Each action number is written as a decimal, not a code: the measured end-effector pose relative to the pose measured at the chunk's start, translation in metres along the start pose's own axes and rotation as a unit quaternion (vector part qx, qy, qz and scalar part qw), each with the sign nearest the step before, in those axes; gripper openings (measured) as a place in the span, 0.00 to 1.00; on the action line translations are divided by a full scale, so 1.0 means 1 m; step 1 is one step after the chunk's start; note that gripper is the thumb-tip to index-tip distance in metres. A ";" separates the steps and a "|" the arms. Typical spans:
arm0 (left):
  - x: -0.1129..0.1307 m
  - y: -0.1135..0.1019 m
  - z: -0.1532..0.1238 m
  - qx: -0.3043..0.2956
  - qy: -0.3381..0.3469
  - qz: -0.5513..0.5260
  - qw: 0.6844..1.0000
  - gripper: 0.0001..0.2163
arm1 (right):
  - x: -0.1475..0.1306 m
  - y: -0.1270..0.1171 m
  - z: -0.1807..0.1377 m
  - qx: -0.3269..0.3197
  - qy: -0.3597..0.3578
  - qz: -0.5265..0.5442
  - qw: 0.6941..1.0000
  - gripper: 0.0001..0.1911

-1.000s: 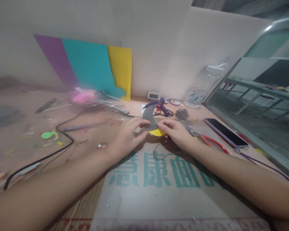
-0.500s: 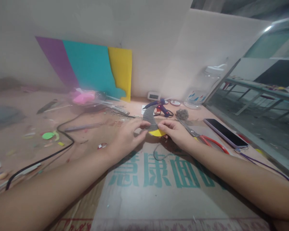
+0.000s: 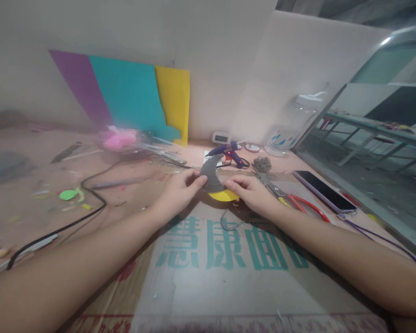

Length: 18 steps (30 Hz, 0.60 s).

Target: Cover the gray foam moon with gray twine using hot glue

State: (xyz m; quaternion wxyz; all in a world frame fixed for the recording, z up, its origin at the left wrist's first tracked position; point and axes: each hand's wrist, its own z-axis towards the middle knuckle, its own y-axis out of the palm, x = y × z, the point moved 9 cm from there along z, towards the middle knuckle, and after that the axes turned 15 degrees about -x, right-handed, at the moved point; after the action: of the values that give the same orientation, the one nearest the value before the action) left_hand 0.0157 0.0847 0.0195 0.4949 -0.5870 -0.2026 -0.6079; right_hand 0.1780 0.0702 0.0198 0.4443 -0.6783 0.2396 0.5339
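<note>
A grey crescent-shaped piece [image 3: 212,175], perhaps wrapped in cord or felt, is held up at the middle of the bench. Along its lower edge shows a yellow piece [image 3: 223,196], curved as well. My left hand [image 3: 183,192] is closed on the grey crescent's left side, thumb on its front face. On the other side my right hand [image 3: 251,192] pinches the right end, where grey and yellow meet; its fingertips are partly hidden behind the piece. A thin grey cord loop [image 3: 229,226] lies just below the hands.
Behind the piece lies a blue glue gun [image 3: 230,152] with a red light. To the right are a grey fibre clump [image 3: 262,164], red-handled scissors [image 3: 305,206], a phone [image 3: 324,190] and a bottle [image 3: 291,125]. A black cable [image 3: 90,210] crosses the scraps at left.
The grey crescent has shifted slightly left and down. My left hand has moved a little left, and its thumb now presses on the crescent's face. My right hand stays nearly in place.
</note>
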 end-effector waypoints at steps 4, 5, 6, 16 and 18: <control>-0.004 -0.004 0.001 0.013 -0.010 -0.008 1.000 0.13 | 0.006 0.000 0.001 -0.008 0.004 0.058 0.998 0.29; -0.005 -0.004 0.001 0.015 -0.010 -0.008 1.000 0.13 | 0.006 0.000 0.001 -0.008 0.002 0.061 0.998 0.28; -0.005 -0.005 0.002 0.017 -0.011 -0.008 1.000 0.13 | 0.005 0.000 0.001 -0.011 -0.001 0.059 0.998 0.27; -0.005 -0.003 0.001 0.008 -0.014 -0.026 1.000 0.14 | 0.006 0.004 0.003 -0.028 0.009 0.025 0.999 0.20; -0.005 -0.003 0.001 0.007 -0.015 -0.033 0.999 0.14 | 0.007 0.003 0.003 -0.027 0.007 0.033 0.999 0.21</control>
State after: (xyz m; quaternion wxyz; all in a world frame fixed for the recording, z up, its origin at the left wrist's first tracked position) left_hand 0.0126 0.0883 0.0157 0.4752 -0.5855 -0.2338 -0.6138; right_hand 0.1767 0.0723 0.0118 0.4063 -0.6854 0.2512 0.5496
